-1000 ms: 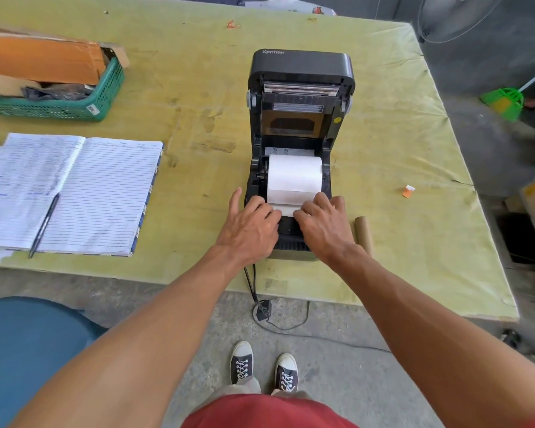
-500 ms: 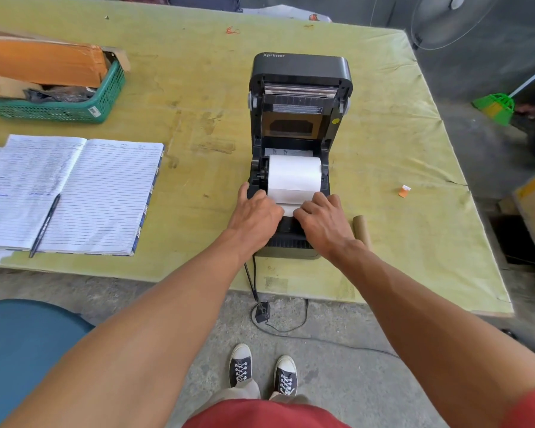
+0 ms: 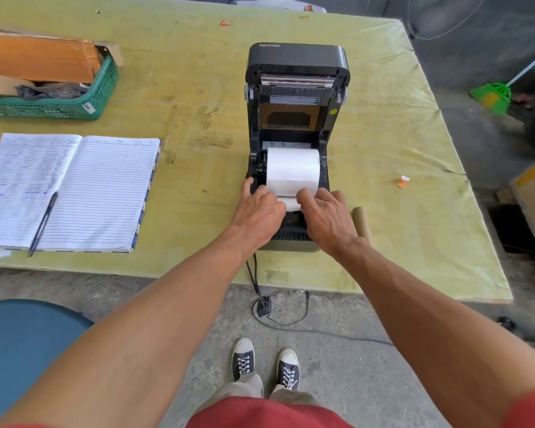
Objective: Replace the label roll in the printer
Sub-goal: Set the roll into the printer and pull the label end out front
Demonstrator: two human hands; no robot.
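Observation:
A black label printer [image 3: 297,60] stands on the yellow-green table [image 3: 198,88] with its lid tilted up and back. A white label roll [image 3: 292,168] lies in the printer's bay. Its loose end comes forward toward the front slot. My left hand [image 3: 258,211] rests on the left front of the printer, fingers on the paper's left edge. My right hand [image 3: 328,217] presses the paper's right edge at the front. An empty brown cardboard core [image 3: 362,222] lies on the table just right of the printer.
An open lined notebook [image 3: 74,189] with a black pen [image 3: 42,225] lies at the left. A green basket [image 3: 53,105] with a cardboard box stands far left. A small orange scrap [image 3: 403,181] lies right. The printer cable [image 3: 254,279] hangs over the table's front edge.
Both hands have slid a little farther up onto the front of the roll; the left thumb now reaches along the printer's left side. The roll stays in the bay.

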